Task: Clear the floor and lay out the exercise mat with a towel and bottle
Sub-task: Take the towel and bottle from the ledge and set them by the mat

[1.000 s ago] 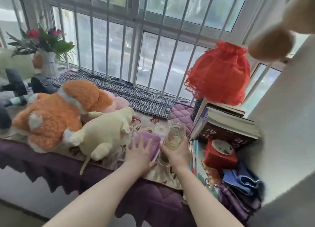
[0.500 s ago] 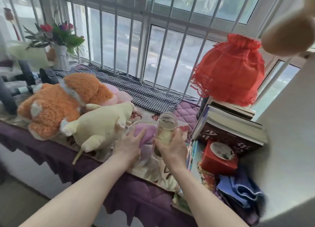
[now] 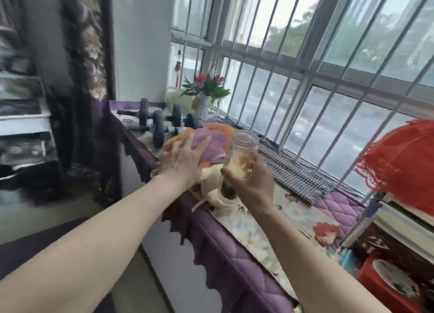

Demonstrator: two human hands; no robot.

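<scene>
My left hand grips a folded purple towel and holds it in the air over the window ledge. My right hand is wrapped around a clear glass bottle with no lid, held upright and lifted off the ledge. The bottle has something pale and something dark inside. Both items hang above the plush toys, which my hands mostly hide. A dark mat edge shows at the lower left on the floor, blurred.
The ledge carries a purple quilted cover, dumbbells, a vase of flowers, an orange plush, a cream plush, a checked cloth, a red lampshade and books. White window bars stand behind.
Both hands have lifted off the ledge, the left with the purple towel and the right with the bottle. The view has swung left, showing the room's wall and floor.
</scene>
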